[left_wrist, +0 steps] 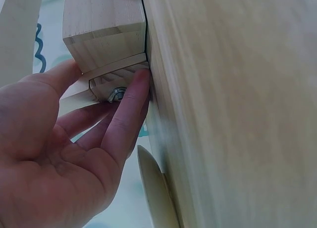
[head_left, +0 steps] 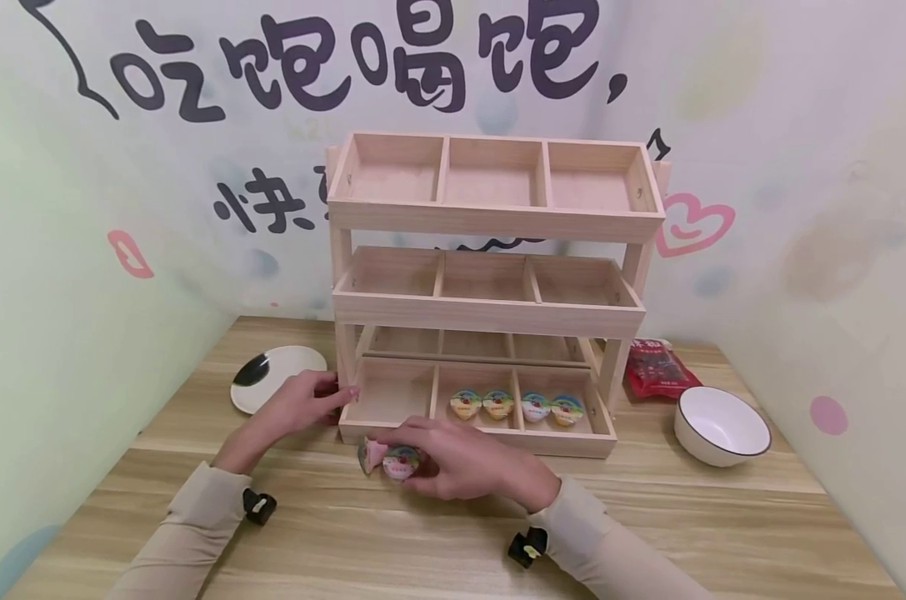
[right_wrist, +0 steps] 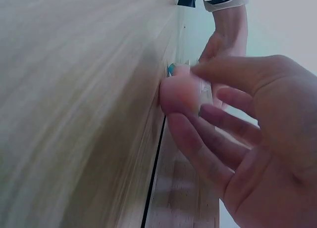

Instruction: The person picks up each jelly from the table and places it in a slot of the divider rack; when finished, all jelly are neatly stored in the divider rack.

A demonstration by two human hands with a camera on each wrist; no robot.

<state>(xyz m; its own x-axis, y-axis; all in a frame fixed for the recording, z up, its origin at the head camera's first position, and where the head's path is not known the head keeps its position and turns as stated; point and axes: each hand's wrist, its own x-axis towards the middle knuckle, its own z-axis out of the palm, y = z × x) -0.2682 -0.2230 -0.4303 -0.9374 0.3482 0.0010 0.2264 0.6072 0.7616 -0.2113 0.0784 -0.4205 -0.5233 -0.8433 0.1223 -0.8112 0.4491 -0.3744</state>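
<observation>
At the left end of the wooden shelf's bottom tray (head_left: 388,392), my left hand (head_left: 298,408) holds the corner. In the left wrist view its thumb and fingers (left_wrist: 126,116) bracket the wooden end near a bolt (left_wrist: 118,93). My right hand (head_left: 468,458) curves around a pink jelly cup (head_left: 401,463) just in front of that tray, thumb and fingers on either side of it. A second pink jelly cup (head_left: 372,455) lies on its side at the fingertips. Two yellow-lidded jelly cups (head_left: 481,405) sit in the middle compartment, two more cups (head_left: 550,407) in the right one.
Two upper trays (head_left: 490,315) of the shelf rise behind, each split into three compartments. A white plate (head_left: 295,367) with a dark patch lies on the left. On the right stand a white bowl (head_left: 711,446) and a red packet (head_left: 657,371) on the wooden table (head_left: 392,550).
</observation>
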